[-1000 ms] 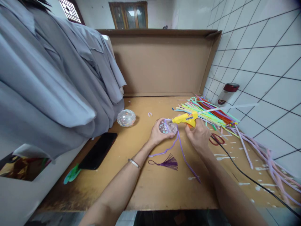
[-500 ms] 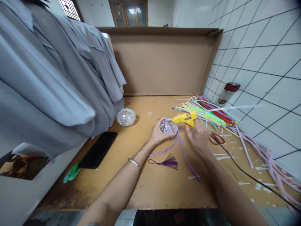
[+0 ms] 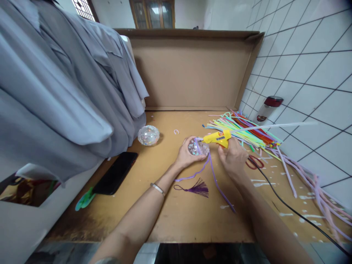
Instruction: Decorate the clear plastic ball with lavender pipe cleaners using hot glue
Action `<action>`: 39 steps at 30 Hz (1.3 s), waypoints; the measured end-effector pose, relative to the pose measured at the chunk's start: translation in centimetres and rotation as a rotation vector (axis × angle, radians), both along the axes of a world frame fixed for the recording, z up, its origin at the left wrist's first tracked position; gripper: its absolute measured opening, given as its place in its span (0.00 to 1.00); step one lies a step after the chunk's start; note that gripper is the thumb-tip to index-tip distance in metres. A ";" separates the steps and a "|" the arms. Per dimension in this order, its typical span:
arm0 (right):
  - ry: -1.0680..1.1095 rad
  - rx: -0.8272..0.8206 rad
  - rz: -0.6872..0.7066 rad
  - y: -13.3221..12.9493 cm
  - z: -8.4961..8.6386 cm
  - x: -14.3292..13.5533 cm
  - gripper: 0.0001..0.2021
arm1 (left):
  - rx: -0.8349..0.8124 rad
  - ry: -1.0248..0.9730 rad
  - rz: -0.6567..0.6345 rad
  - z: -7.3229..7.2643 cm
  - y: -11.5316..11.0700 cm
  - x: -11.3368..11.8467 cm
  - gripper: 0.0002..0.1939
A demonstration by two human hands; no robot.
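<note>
My left grip (image 3: 186, 156) is wrapped round a clear faceted plastic ball (image 3: 204, 149), mid-table; can't tell if it touches the tan wooden table (image 3: 176, 223). Right grip (image 3: 233, 156) is closed on the handle of a yellow glue gun (image 3: 217, 137), tip right by the ball and the fuzzy purple strip (image 3: 197, 146) on it. Main risk: tip slips; left grip sits close, so likely burn or smeared glue. Loose purple tails (image 3: 217, 183) trail from the ball, a snag could tug the work. Long translucent glue stick (image 3: 275, 125) juts over the multicoloured stem bundle (image 3: 247, 134), black cord (image 3: 286, 205) runs by my right wrist; either catching could jerk my aim
</note>
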State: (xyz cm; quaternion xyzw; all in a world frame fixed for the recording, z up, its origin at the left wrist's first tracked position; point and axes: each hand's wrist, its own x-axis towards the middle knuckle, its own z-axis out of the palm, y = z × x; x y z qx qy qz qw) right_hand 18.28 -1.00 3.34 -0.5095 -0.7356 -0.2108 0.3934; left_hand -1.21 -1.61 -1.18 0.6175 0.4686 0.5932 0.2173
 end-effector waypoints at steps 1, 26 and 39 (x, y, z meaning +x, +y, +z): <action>0.000 -0.003 0.002 0.0 0.0 0.0 0.09 | 0.000 -0.002 -0.001 0.0 0.0 0.0 0.41; -0.007 -0.021 -0.014 -0.2 0.2 0.1 0.06 | -0.042 -0.027 -0.036 0.0 0.0 0.0 0.42; 0.073 -0.041 -0.020 0.3 -0.4 0.1 0.08 | -0.036 -0.022 -0.023 0.0 -0.1 0.0 0.41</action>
